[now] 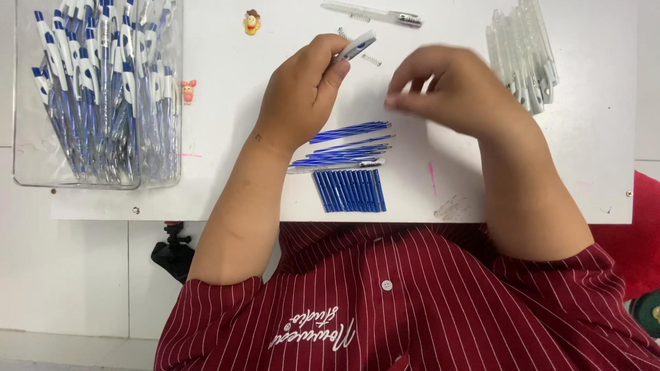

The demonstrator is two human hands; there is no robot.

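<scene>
White table (227, 185): left hand (302, 93) clenched on pen part (356, 46); right hand (454, 89) blurred, grip unclear.

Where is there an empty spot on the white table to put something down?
Bare board lies between the clear bin of pens and the left hand, and below the clear barrels at the right. It is crowded around the blue refills.

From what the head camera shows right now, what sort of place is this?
Probably a small hand-assembly workstation for pens. A clear plastic bin holds many finished blue-and-white pens, loose blue ink refills and clear pen barrels lie sorted on the white table, and the left hand holds a pen part.
</scene>
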